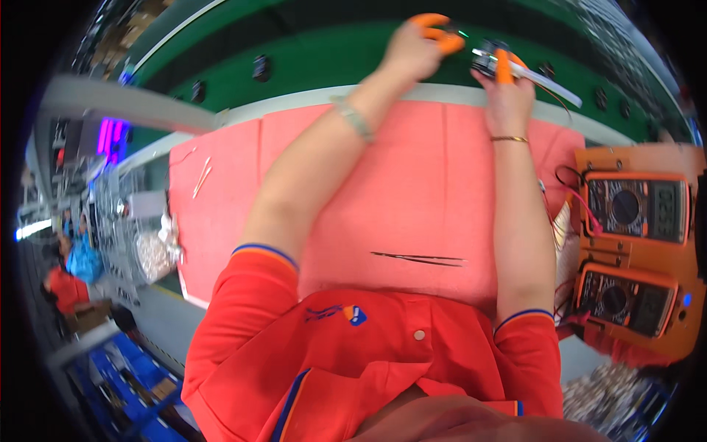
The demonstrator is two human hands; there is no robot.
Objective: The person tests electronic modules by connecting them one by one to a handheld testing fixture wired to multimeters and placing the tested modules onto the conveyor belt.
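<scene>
My left hand (414, 50) reaches over the green conveyor belt (317, 59), its fingertips in orange finger cots and bunched together; whether they pinch anything is unclear. A metal bracelet sits on that wrist. My right hand (508, 92), also with an orange finger cot, grips a small dark part (486, 62) with a long white strip (551, 83) sticking out to the right. The left fingertips sit just left of that part. Both forearms stretch across a pink mat (412, 191).
Dark tweezers (420, 258) lie on the mat near my chest. Two thin sticks (201, 177) lie at the mat's left edge. Two multimeters (637, 206) (626, 298) in an orange holder stand at the right with wires. A bag of small parts (155, 254) and a wire basket sit at the left.
</scene>
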